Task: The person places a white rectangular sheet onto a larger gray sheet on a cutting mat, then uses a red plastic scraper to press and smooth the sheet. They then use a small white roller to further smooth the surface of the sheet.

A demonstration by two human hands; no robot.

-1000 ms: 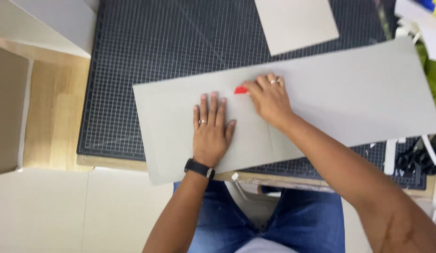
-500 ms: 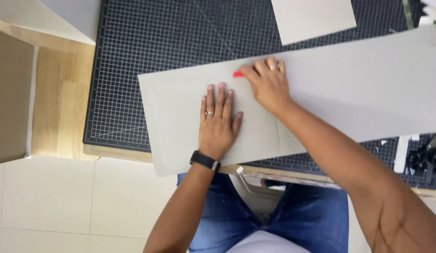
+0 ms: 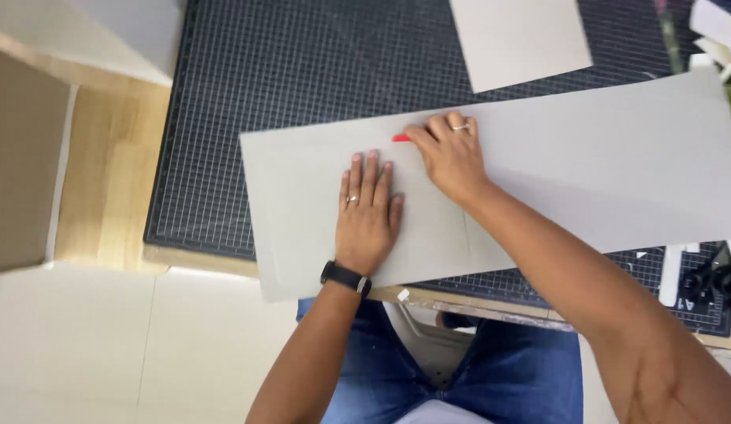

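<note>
A long grey cardboard sheet [image 3: 585, 173] lies slantwise across a dark gridded cutting mat [image 3: 302, 86]. My left hand [image 3: 368, 208], with a ring and a black wristband, presses flat on the sheet's left part, fingers together. My right hand [image 3: 450, 153] is closed around a small red tool [image 3: 401, 138]; only the red tip shows past my fingers, near the sheet's upper edge. The two hands sit side by side, almost touching.
A smaller grey card piece [image 3: 518, 39] lies at the mat's top. A wooden table edge [image 3: 106, 180] runs on the left beside a brown box [image 3: 20, 157]. Black and white objects [image 3: 703, 279] lie at the right. My jeans-clad legs [image 3: 491, 377] show below.
The view has shifted slightly, so hands and sheet appear further right in frame. My right hand with the red tool stays at the sheet's upper edge. My left hand remains pressed flat.
</note>
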